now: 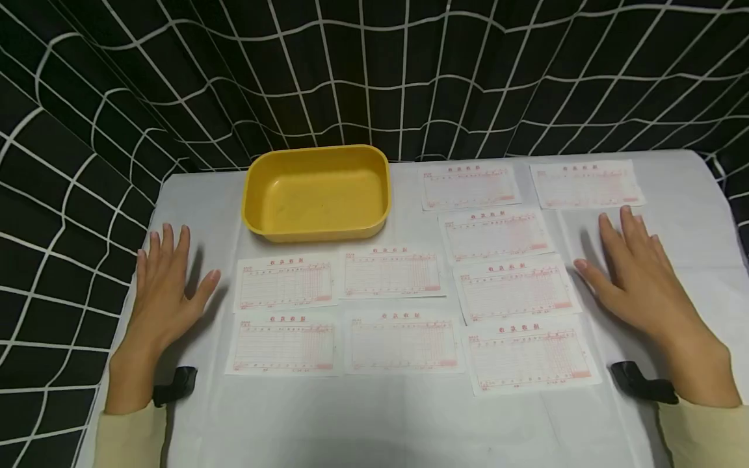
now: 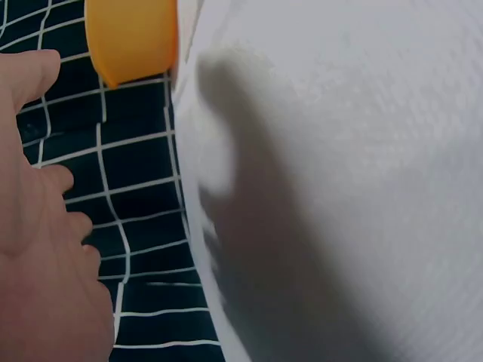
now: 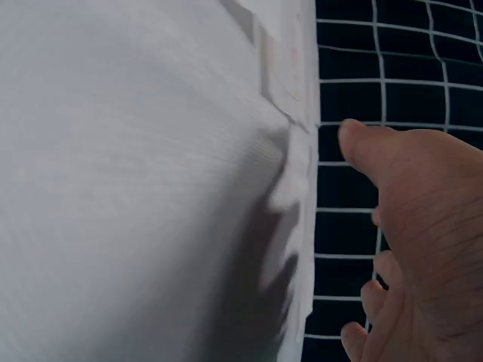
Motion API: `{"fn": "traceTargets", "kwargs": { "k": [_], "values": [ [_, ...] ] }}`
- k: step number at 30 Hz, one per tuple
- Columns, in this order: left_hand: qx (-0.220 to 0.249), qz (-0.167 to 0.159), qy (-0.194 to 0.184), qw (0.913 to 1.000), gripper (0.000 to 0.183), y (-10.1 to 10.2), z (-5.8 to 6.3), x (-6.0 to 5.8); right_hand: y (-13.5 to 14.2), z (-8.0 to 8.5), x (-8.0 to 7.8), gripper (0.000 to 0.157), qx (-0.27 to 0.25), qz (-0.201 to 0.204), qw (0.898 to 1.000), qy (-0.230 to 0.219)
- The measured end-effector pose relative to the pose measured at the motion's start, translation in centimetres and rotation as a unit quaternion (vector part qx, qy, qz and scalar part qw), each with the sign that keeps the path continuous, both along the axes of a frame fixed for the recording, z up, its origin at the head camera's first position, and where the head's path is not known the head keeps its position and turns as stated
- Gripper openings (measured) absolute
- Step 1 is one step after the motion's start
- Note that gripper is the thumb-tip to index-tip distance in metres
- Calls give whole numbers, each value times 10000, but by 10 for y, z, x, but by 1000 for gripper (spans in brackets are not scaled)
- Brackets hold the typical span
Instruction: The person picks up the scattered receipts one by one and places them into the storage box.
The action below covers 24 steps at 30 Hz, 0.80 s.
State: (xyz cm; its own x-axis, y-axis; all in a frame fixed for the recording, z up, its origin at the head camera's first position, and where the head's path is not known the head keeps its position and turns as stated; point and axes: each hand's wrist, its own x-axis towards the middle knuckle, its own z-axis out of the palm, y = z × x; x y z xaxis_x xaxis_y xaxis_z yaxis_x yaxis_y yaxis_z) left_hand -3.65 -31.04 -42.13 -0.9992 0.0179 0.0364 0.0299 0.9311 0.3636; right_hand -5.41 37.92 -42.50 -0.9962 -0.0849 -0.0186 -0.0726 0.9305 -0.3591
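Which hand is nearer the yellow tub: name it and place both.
Left. The left hand is left of the yellow tub and lower in the head view; the right hand is well to its right, beyond several printed slips.

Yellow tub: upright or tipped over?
Upright. In the head view, the yellow tub has its open top facing up, with its inner floor showing.

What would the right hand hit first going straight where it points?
Likely the upper-right paper slip, just beyond the fingertips of the right hand in the head view. The hand looks raised off the white cloth, though, so it may clear the slip and meet the dark gridded backdrop.
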Motion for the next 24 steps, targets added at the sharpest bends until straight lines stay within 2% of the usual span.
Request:
{"fn": "traceTargets", "kwargs": {
  "k": [7, 12, 18, 24],
  "values": [
    [201, -17, 69, 9998, 96, 2, 8, -11, -3, 13, 5, 78, -431, -112, 9989, 109],
    [396, -27, 132, 9991, 99, 6, 11, -22, -10, 19, 16, 74, -537, 138, 9982, 220],
    [708, -212, 252, 9969, 99, 18, 13, -39, -21, 21, 38, 71, -595, 479, 9964, 367],
    [1291, -336, 500, 9898, 98, 31, 11, -49, -34, 23, 62, 74, -793, 366, 9957, 294]
  ]
}}
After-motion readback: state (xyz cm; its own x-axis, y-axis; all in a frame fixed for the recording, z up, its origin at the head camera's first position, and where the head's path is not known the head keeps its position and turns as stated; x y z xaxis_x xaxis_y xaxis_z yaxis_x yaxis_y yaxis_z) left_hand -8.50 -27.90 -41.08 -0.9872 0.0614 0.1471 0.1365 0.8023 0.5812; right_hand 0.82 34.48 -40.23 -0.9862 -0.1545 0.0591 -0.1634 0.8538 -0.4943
